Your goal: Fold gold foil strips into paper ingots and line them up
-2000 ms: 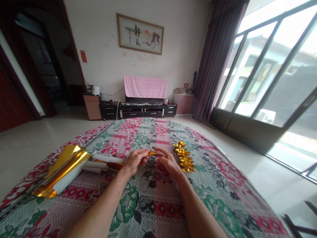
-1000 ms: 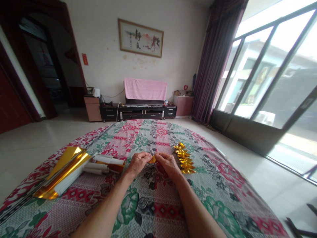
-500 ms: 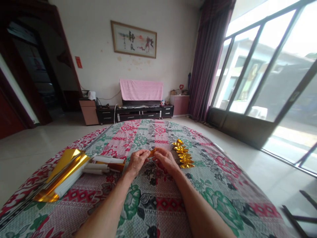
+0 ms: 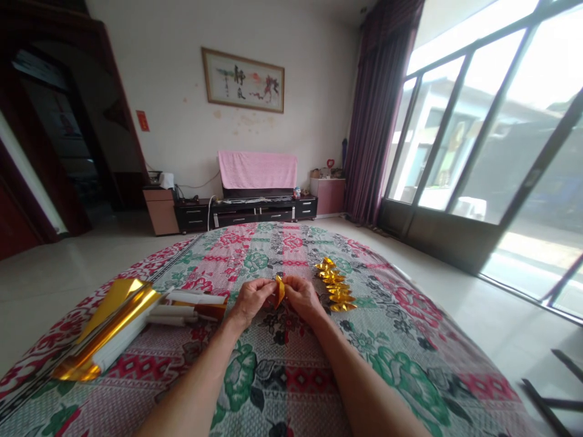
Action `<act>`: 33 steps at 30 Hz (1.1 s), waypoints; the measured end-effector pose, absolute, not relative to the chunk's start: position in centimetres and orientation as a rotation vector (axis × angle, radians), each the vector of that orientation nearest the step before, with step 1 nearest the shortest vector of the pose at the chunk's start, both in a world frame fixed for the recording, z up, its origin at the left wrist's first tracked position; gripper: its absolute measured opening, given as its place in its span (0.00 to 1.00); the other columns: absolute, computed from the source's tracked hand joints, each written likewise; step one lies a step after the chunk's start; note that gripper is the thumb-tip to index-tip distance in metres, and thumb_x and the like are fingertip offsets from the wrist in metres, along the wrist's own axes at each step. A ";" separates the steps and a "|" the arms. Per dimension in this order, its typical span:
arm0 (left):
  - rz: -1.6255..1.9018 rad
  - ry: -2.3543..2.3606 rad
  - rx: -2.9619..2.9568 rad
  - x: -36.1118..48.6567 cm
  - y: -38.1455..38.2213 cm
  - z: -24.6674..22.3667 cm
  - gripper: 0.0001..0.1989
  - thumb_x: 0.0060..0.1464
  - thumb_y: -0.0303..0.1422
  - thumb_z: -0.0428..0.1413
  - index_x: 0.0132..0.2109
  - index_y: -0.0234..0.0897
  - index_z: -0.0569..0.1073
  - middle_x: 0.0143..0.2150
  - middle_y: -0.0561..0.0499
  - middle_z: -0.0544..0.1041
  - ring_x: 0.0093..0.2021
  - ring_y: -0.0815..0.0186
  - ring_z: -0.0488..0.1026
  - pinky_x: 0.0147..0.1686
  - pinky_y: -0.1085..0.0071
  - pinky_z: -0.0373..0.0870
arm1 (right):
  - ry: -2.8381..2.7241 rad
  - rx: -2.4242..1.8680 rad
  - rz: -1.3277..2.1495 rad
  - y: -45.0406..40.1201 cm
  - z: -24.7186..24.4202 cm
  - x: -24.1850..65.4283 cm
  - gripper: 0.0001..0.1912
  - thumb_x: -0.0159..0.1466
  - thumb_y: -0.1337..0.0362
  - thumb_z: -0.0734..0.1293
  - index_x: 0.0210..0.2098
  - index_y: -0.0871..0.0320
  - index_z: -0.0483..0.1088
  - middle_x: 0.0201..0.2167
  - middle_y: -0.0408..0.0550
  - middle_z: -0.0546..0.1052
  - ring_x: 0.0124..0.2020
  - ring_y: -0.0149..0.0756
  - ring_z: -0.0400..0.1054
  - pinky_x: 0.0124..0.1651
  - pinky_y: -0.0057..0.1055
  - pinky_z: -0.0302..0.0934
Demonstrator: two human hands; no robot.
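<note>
Between my two hands, over the middle of the table, is a small folded piece of gold foil paper [image 4: 279,292], its long side now pointing toward me. My left hand [image 4: 252,300] pinches its left side between thumb and fingers. On the other side my right hand [image 4: 303,297] grips it, fingers curled. Just right of that hand stands a row of several folded gold paper ingots [image 4: 337,285], packed close together. To the left lie gold foil sheets [image 4: 113,321], curled and showing white undersides, beside rolled white-backed paper [image 4: 182,309].
A patterned cloth [image 4: 259,364] in red, green and grey covers the round table. Beyond it, a low black cabinet [image 4: 255,213] carries something draped with a pink towel [image 4: 257,170]. Glass doors [image 4: 455,152] stand to the right, and dark metal legs [image 4: 546,400] show at lower right.
The gold paper piece has turned from lying sideways to standing lengthwise between my fingers, more of it showing. Both hands still hold it, and the view has shifted slightly.
</note>
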State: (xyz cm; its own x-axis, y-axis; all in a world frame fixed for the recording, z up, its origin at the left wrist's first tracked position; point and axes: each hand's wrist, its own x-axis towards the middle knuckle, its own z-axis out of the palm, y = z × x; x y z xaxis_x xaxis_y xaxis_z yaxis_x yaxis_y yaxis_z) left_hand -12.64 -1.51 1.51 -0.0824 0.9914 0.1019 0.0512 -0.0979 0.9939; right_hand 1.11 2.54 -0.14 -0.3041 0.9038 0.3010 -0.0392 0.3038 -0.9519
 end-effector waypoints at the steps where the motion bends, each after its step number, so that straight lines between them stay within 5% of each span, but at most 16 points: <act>1: 1.314 1.262 1.304 -12.6 -1.5 1.5 0.14 0.44 0.41 0.56 0.33 0.34 0.76 0.24 0.52 0.75 0.23 0.69 0.69 0.23 0.75 0.61 | -1.570 -0.833 1.145 2.5 -0.1 1.0 0.10 0.52 0.61 0.63 0.27 0.61 0.70 0.19 0.41 0.70 0.19 0.25 0.58 0.22 0.21 0.53; 12: 1.347 1.305 1.301 -12.8 -1.4 1.2 0.12 0.47 0.40 0.53 0.29 0.35 0.74 0.23 0.52 0.75 0.22 0.69 0.68 0.22 0.75 0.60 | -1.410 -0.869 1.290 2.3 0.4 1.5 0.17 0.55 0.54 0.61 0.36 0.59 0.71 0.22 0.42 0.71 0.19 0.27 0.61 0.21 0.23 0.56; 33: 1.298 1.243 1.340 -12.8 -1.6 1.3 0.13 0.46 0.40 0.54 0.33 0.34 0.76 0.23 0.51 0.74 0.22 0.69 0.68 0.23 0.74 0.61 | -1.370 -0.710 1.353 1.8 0.6 1.1 0.15 0.46 0.60 0.70 0.33 0.59 0.69 0.22 0.39 0.71 0.21 0.26 0.61 0.26 0.24 0.55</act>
State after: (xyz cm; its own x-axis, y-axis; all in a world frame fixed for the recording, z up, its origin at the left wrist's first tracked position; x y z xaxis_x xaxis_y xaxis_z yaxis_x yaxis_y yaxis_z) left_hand -12.82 -1.56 1.33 -0.0423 0.9910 0.1268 0.0841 -0.1229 0.9888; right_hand 1.05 1.82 0.65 -0.2878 0.9223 0.2580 -0.2467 0.1889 -0.9505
